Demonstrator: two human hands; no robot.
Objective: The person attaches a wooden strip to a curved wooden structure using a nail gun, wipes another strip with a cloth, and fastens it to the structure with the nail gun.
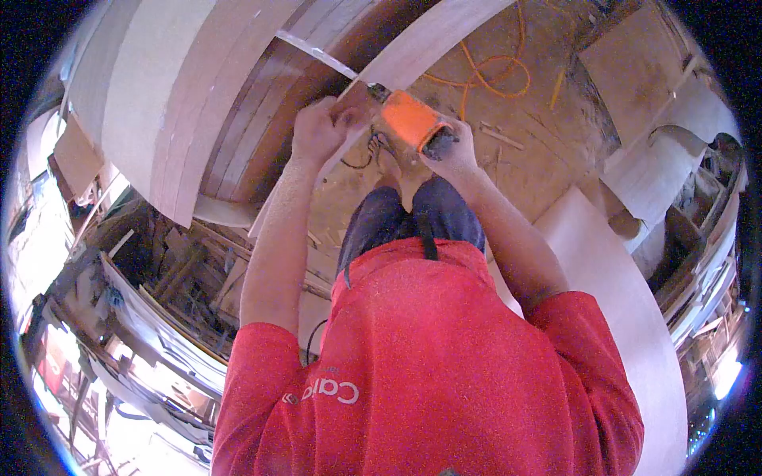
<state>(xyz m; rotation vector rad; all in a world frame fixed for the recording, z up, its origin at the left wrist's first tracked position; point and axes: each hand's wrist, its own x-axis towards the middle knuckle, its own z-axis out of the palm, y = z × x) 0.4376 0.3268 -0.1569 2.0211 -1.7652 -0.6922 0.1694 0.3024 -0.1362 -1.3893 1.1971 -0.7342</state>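
Note:
An orange and black power tool (411, 120) is gripped at its rear by my right hand (452, 149). Its dark front end meets the edge of a long, pale curved panel (432, 44). On the left, my left hand (321, 127) has its fingers bent round a narrow piece at the panel's near end; exactly what they pinch is hard to see. A thin light strip (317, 54) runs from the planked wooden structure (171, 103) to the panel edge, just beyond my left hand.
An orange cord (508, 78) loops over the dusty floor (508, 170) at the right. Large thin sheets (607, 270) lie to the right, with a curled sheet (659, 170) beyond. Scrap wood (186, 266) is piled at the left. My bare foot (386, 155) stands below the tool.

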